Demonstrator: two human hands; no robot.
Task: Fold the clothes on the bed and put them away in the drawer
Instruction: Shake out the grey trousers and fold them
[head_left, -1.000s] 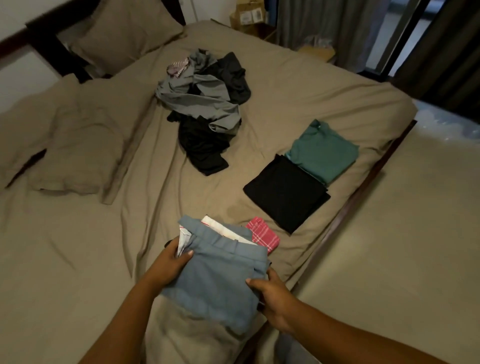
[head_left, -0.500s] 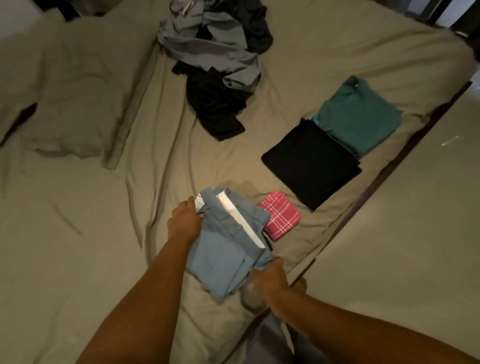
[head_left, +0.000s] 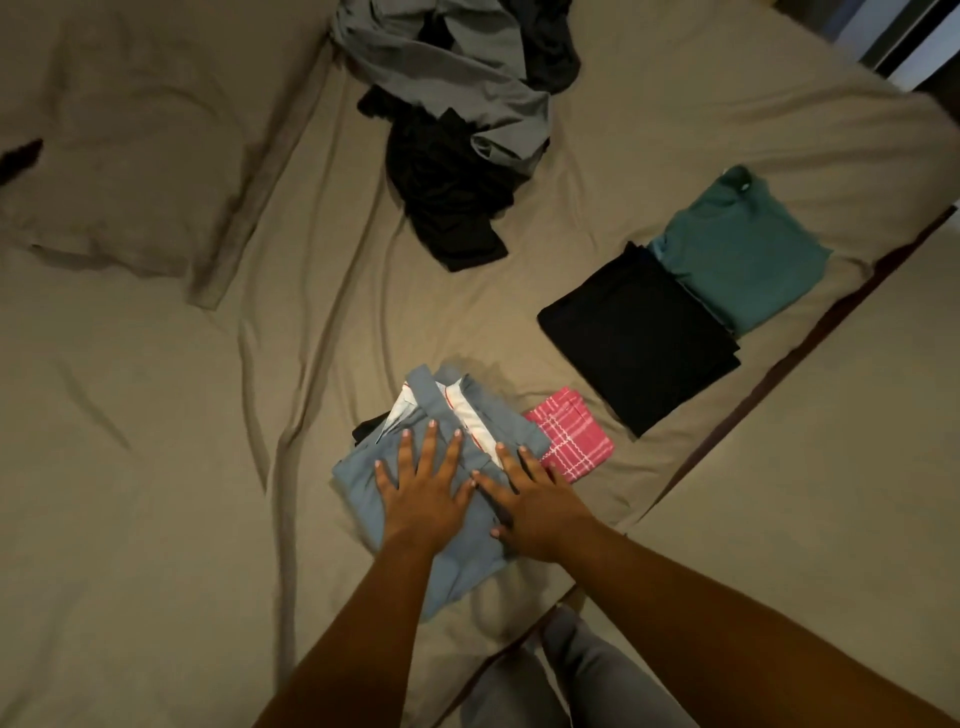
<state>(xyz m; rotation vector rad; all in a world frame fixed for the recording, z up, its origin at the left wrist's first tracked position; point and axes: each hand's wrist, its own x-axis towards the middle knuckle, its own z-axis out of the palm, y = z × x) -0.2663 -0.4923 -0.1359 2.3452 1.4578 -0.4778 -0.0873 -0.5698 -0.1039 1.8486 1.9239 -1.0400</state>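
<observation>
Blue trousers (head_left: 415, 499) lie folded at six o'clock on the bed (head_left: 156, 519); my left hand (head_left: 423, 491) and right hand (head_left: 535, 506) press flat on them, fingers spread. Pink cloth (head_left: 571, 441), black garment (head_left: 636, 338) and green shirt (head_left: 737, 254) are folded too. The pile (head_left: 467, 114) at twelve o'clock remains; nothing has reached a drawer.

Two hands, left hand (head_left: 422, 496) and right hand (head_left: 537, 501). Four folded garments: blue trousers (head_left: 363, 478), pink checked cloth (head_left: 571, 441), black piece (head_left: 636, 343), teal shirt (head_left: 737, 254). One unfolded pile (head_left: 457, 119). One pillow (head_left: 135, 150). One bed (head_left: 156, 467).
</observation>
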